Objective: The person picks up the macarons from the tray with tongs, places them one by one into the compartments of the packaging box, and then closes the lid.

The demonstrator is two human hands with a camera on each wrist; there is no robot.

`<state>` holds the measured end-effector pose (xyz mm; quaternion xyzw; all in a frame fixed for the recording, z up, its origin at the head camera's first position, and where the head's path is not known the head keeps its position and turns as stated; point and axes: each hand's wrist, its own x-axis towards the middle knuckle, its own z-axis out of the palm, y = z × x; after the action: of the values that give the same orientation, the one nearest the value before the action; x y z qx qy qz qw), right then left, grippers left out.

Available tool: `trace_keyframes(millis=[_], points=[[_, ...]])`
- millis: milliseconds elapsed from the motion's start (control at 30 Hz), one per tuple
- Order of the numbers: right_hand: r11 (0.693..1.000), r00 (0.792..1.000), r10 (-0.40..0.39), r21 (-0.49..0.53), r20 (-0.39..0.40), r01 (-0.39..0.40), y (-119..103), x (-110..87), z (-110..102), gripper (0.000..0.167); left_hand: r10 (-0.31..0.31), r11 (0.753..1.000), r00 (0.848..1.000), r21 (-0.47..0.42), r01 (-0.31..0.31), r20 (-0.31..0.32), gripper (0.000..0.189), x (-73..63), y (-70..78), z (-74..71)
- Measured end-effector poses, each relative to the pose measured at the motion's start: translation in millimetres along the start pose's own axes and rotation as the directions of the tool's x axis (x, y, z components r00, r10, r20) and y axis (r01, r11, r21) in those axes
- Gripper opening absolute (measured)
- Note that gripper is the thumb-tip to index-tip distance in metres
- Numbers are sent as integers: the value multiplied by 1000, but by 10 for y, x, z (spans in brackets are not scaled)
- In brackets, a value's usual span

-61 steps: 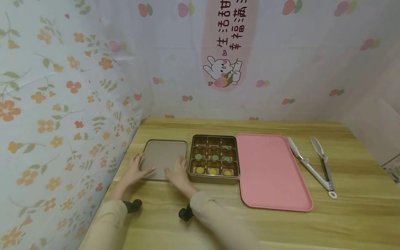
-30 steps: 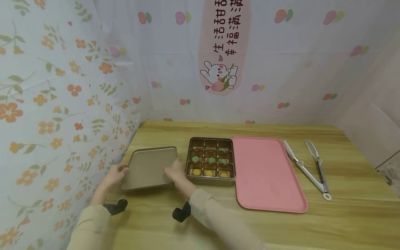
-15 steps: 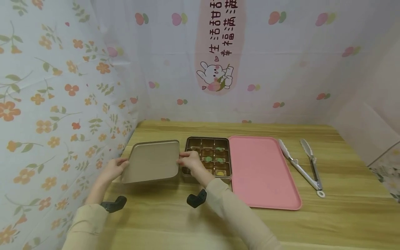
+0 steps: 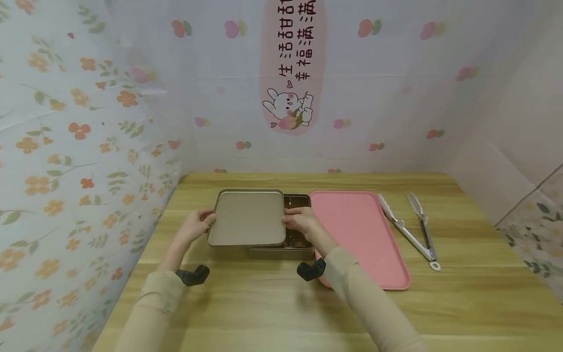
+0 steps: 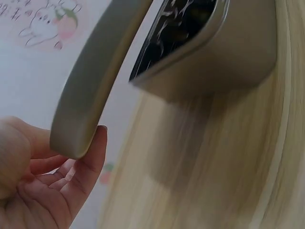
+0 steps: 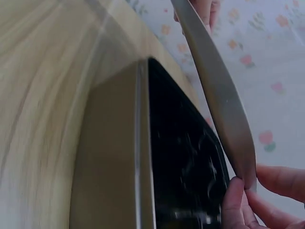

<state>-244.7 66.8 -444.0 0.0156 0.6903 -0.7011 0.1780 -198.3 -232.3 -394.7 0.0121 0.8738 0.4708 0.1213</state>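
Observation:
A square, gold-brown metal lid (image 4: 248, 217) is held up between both hands, raised above a matching square tin (image 4: 281, 253). My left hand (image 4: 193, 226) pinches the lid's left edge, with the thumb on one side and fingers beneath, as the left wrist view shows. At the opposite edge my right hand (image 4: 305, 224) pinches the lid between thumb and fingers. The lid overlaps the left and middle of the tin in the head view, hiding most of its divided insert. In the right wrist view a gap shows between the lid and the tin's dark open top (image 6: 186, 162).
Right of the tin lies a pink tray (image 4: 356, 234), partly behind the right forearm. Beyond it, a pair of metal tongs (image 4: 413, 234) rests spread on the wooden table (image 4: 246, 303). Patterned cloth (image 4: 211, 88) hangs at the back and left.
The lid was lifted off the table left of the tin, then carried right until it came over the tin. My right hand shifted its hold to the lid's right edge. The head view also turned slightly.

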Motion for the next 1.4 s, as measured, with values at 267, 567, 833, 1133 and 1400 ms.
trace_keyframes(millis=[267,567,833,1133,1400], points=[[992,991,58,-102,-117,-71,-374,-437,-24,42,27,1000,999,-13,-28,-36,44,159,75,222],[992,977,78,-81,-201,-96,-330,-436,-237,41,19,998,999,-58,-20,-31,44,278,201,432],[992,982,96,-59,-163,-107,-405,-414,-508,47,18,996,999,-90,-14,40,46,417,307,519],[980,998,62,-190,-33,-67,-572,-406,-718,55,75,981,993,-183,-58,91,49,474,519,498],[940,984,-178,-290,33,180,-629,-451,-910,47,250,959,967,-149,-241,49,47,405,649,486]])
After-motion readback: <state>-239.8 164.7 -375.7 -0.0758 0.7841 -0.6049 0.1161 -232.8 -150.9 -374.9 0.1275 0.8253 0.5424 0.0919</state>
